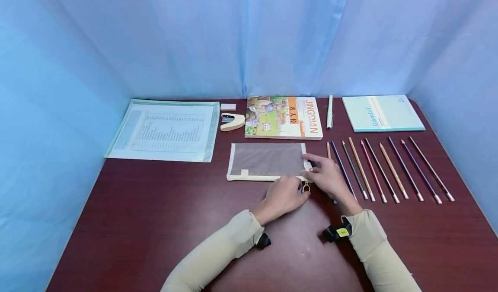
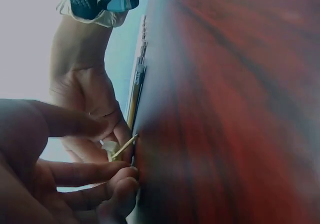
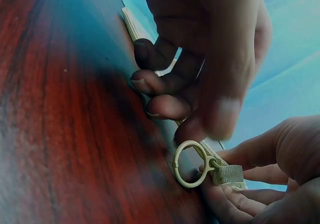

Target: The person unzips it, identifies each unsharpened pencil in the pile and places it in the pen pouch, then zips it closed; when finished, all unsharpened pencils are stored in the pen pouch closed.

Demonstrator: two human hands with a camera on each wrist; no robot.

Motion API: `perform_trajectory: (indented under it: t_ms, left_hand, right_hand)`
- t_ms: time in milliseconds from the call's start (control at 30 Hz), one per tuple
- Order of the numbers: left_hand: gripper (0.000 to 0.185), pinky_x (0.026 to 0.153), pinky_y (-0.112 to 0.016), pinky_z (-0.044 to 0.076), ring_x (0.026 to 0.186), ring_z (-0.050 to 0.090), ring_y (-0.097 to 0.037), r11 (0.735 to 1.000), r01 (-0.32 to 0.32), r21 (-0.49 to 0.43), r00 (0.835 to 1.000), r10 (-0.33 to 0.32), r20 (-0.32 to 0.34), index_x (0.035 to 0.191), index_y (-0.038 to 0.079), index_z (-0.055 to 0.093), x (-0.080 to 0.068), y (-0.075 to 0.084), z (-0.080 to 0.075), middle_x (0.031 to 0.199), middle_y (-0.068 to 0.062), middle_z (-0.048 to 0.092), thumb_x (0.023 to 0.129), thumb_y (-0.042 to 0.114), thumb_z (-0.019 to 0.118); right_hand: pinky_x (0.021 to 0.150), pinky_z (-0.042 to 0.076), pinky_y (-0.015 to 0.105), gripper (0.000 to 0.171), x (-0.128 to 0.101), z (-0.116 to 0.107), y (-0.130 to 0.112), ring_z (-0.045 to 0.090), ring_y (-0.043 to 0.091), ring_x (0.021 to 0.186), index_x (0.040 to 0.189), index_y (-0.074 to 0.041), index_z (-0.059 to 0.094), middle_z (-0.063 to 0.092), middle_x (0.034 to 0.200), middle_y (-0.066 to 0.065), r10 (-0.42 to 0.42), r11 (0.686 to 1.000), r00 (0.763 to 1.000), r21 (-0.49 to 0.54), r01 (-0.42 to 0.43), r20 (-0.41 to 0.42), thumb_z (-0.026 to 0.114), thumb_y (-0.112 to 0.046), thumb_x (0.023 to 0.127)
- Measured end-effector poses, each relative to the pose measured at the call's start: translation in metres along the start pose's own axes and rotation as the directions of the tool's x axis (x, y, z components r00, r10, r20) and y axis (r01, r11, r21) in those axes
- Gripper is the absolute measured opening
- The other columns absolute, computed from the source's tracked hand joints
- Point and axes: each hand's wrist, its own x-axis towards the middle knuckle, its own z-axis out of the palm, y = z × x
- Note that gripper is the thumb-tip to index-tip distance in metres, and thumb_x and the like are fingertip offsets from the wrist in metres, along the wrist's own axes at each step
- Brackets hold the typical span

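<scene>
A translucent mesh zip pouch (image 1: pixel 268 159) with cream edging lies flat in the middle of the table. Its zip runs along the front edge, ending at the right in a ring-shaped pull (image 3: pixel 176 166). My right hand (image 1: pixel 327 176) pinches the pouch's right end between thumb and fingers, close behind the ring. Over the front edge, just left of the ring, is my left hand (image 1: pixel 283 195), its fingertips low against the zip side. The left wrist view shows a gap between left thumb and index finger, with the ring beyond them.
Several pencils (image 1: pixel 376 171) lie in a row right of the pouch. Behind it are a book (image 1: pixel 283 117), a stapler (image 1: pixel 233 122), an eraser (image 1: pixel 228 106), a pen (image 1: pixel 330 112) and a notebook (image 1: pixel 383 112). A document folder (image 1: pixel 167 130) lies at the left; blue curtains surround the table.
</scene>
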Motion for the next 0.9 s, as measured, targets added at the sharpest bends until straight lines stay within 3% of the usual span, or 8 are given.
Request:
perform_trajectory:
  t_ms: [167, 333, 533, 767, 900]
  left_hand:
    - [0.034, 0.04, -0.025, 0.036, 0.053, 0.053, -0.01, 0.997, 0.08, -0.019, 0.996, -0.08, -0.03, 0.056, 0.021, 0.056, 0.009, 0.002, 0.005, 0.059, 0.006, 0.055, 0.086, 0.028, 0.071]
    - [0.04, 0.038, -0.021, 0.027, 0.048, 0.035, -0.005, 0.987, 0.122, -0.101, 0.99, -0.128, -0.053, 0.05, 0.023, 0.045, 0.011, 0.002, 0.007, 0.049, 0.012, 0.035, 0.081, 0.019, 0.069]
    - [0.045, 0.036, -0.019, 0.024, 0.047, 0.028, -0.004, 0.982, 0.119, -0.148, 0.989, -0.131, -0.071, 0.049, 0.023, 0.035, 0.01, -0.003, 0.004, 0.047, 0.013, 0.025, 0.078, 0.019, 0.069]
    - [0.046, 0.035, -0.019, 0.023, 0.046, 0.028, -0.003, 0.991, 0.102, -0.092, 0.99, -0.11, -0.084, 0.051, 0.022, 0.037, 0.008, -0.012, -0.001, 0.048, 0.013, 0.026, 0.08, 0.025, 0.073]
    - [0.046, 0.035, -0.019, 0.023, 0.047, 0.029, -0.003, 0.993, 0.098, -0.067, 0.991, -0.103, -0.089, 0.051, 0.022, 0.037, 0.006, -0.017, -0.003, 0.049, 0.013, 0.026, 0.079, 0.024, 0.073]
  right_hand:
    - [0.041, 0.031, 0.015, 0.052, 0.0, 0.001, -0.002, 0.033, 0.001, 0.043, 0.138, -0.001, 0.056, 0.033, 0.049, -0.012, 0.003, 1.0, 1.0, -0.023, -0.003, -0.006, 0.068, -0.001, 0.087]
    - [0.042, 0.031, 0.015, 0.052, 0.0, 0.002, -0.001, 0.035, 0.0, 0.044, 0.139, -0.001, 0.056, 0.036, 0.048, -0.012, 0.004, 1.0, 1.0, -0.014, -0.004, -0.003, 0.068, -0.001, 0.088]
    - [0.043, 0.036, 0.015, 0.052, 0.0, 0.003, 0.001, 0.039, 0.001, 0.046, 0.138, -0.001, 0.056, 0.037, 0.048, -0.011, -0.002, 1.0, 1.0, -0.004, 0.002, -0.013, 0.067, 0.001, 0.088]
    - [0.044, 0.038, 0.014, 0.05, 0.0, 0.004, 0.001, 0.047, -0.001, 0.05, 0.134, -0.001, 0.061, 0.047, 0.051, -0.011, -0.002, 0.999, 0.999, -0.051, 0.0, -0.044, 0.071, 0.0, 0.084]
    - [0.042, 0.036, 0.014, 0.05, -0.001, 0.004, 0.001, 0.041, 0.0, 0.047, 0.133, -0.002, 0.062, 0.041, 0.049, -0.012, 0.004, 0.999, 0.999, -0.046, -0.006, -0.047, 0.073, 0.0, 0.084]
